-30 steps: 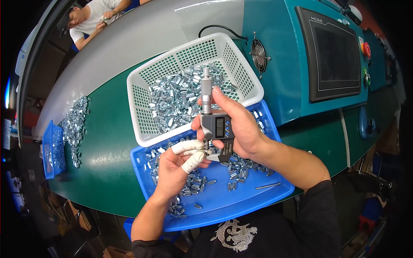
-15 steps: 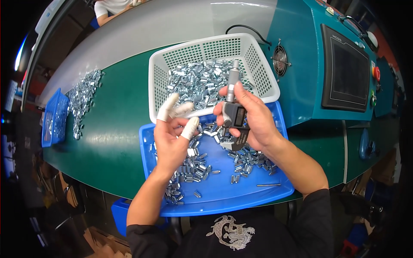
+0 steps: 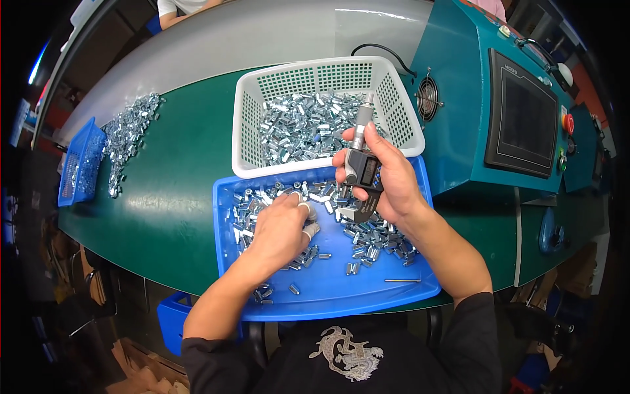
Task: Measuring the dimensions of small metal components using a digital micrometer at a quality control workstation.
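Note:
My right hand [image 3: 397, 180] grips a digital micrometer [image 3: 361, 167] with a grey barrel and a dark frame, held slanted over the back of the blue tray [image 3: 341, 299]. My left hand [image 3: 279, 226] reaches down into the tray among small shiny metal hex pieces [image 3: 377, 243]. White finger cots cover its thumb and at least one finger. Those fingers are bent inward, and whatever is between them is hidden. Behind the tray stands a white perforated basket [image 3: 246, 125] holding many more of the same pieces.
A thin metal rod [image 3: 402, 280] lies at the tray's right front. To the left are a heap of metal pieces [image 3: 131, 131] and a small blue bin [image 3: 79, 164]. A teal machine [image 3: 453, 131] with a dark screen stands at right. Another person's arm [image 3: 174, 16] shows beyond the grey panel.
My left hand has come down from near the white basket's front rim into the pieces in the tray, its fingers now bent downward. My right hand still holds the micrometer in nearly the same place.

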Demonstrator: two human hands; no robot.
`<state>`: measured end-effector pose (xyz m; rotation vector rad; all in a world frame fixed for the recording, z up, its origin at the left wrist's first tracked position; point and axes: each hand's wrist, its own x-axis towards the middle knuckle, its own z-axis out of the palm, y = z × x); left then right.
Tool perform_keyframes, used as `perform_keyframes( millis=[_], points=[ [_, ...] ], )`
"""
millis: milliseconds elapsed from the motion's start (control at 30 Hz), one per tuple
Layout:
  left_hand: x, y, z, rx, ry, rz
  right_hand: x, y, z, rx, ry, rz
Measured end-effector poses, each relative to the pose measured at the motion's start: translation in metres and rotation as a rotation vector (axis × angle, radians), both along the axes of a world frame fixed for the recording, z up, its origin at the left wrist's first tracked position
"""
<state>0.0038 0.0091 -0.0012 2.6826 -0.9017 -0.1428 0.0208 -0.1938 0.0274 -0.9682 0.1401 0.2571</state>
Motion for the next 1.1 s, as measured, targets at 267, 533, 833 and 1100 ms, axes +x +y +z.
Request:
perform_keyframes(
  millis=[267,533,833,1100],
  points=[
    [0.006,-0.007,0.002,-1.001,0.758,0.278,0.000,0.000,-0.002,0.011,-0.012,0.000],
    [0.001,-0.013,0.003,-1.220,0.938,0.325,-0.001,0.004,-0.007,0.064,0.005,0.020],
    [-0.002,-0.015,0.010,-1.212,0.992,0.359,-0.003,0.002,-0.006,0.119,0.022,0.008],
    [-0.002,-0.013,0.009,-1.226,1.004,0.340,-0.005,0.002,-0.007,0.150,-0.002,0.027]
  ],
)
